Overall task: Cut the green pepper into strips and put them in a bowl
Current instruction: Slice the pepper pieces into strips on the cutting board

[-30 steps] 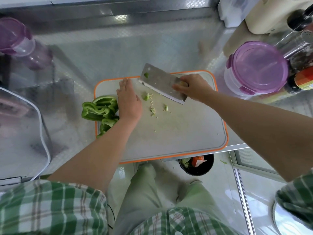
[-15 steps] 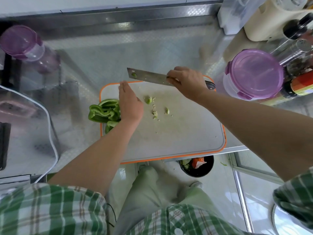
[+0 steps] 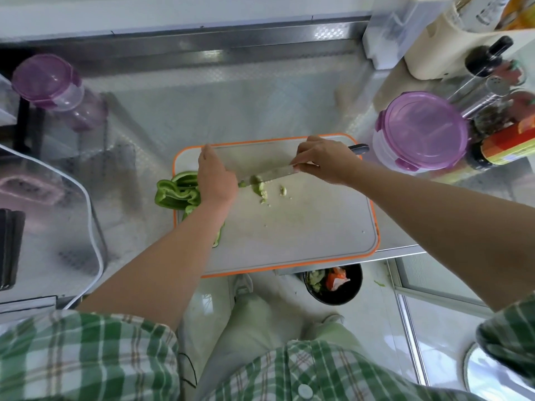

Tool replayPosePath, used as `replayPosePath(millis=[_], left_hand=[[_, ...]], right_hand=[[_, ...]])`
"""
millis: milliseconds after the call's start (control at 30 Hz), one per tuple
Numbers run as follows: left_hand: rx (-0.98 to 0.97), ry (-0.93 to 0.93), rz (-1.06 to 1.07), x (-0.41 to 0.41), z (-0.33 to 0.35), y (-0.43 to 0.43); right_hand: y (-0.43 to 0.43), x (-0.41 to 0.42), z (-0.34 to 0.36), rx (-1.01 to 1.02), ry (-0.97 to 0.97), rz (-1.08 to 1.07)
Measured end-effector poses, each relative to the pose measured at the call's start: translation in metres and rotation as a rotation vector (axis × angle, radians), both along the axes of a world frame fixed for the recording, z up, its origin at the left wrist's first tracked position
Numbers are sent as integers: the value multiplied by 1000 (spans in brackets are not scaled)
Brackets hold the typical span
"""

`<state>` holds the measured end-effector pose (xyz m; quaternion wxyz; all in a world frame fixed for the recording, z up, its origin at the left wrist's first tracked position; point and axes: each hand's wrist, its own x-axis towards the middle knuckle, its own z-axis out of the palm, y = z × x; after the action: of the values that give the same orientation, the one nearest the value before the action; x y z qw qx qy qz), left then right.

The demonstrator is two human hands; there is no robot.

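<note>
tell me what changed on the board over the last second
The right hand, gripping the cleaver throughout, brought it from the far edge of the cutting board down toward the person, its blade now at the pale pepper scraps. The left hand stayed on edge between scraps and green pepper pieces, which kept to the board's left edge.

Green pepper (image 3: 176, 192); orange-rimmed board (image 3: 375, 227); purple lid (image 3: 425, 130).

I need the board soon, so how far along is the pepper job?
Done: the pepper is opened into big pieces at the left edge of the board, with seeds loose mid-board. In hand: the left hand, fingers straight, shields the pieces while the right hand holds the knife low beside the seeds, probably to scrape them away. Left: all the strip cutting and the move to a bowl; no strips show.
</note>
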<state>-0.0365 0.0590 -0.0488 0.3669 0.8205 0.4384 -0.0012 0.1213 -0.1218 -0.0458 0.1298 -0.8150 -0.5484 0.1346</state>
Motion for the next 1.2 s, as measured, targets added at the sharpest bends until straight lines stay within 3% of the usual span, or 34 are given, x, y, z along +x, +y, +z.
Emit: replayPosePath(millis=[233, 533, 733, 933, 1067, 1200], left_hand=[[5, 21, -48, -2, 1, -5], [-14, 25, -79, 3, -2, -10], [32, 52, -123, 2, -4, -13], [19, 36, -121, 1, -8, -15], [16, 58, -137, -1, -8, -14], [0, 69, -145, -3, -9, -13]], right_hand=[[19, -2, -4, 50, -50, -210], [-20, -8, 1, -6, -7, -8], [-11, -5, -3, 80, 6, -326], [-26, -15, -5, 21, 71, -240], [-12, -10, -1, 105, 88, -396], [3, -10, -2, 8, 45, -484]])
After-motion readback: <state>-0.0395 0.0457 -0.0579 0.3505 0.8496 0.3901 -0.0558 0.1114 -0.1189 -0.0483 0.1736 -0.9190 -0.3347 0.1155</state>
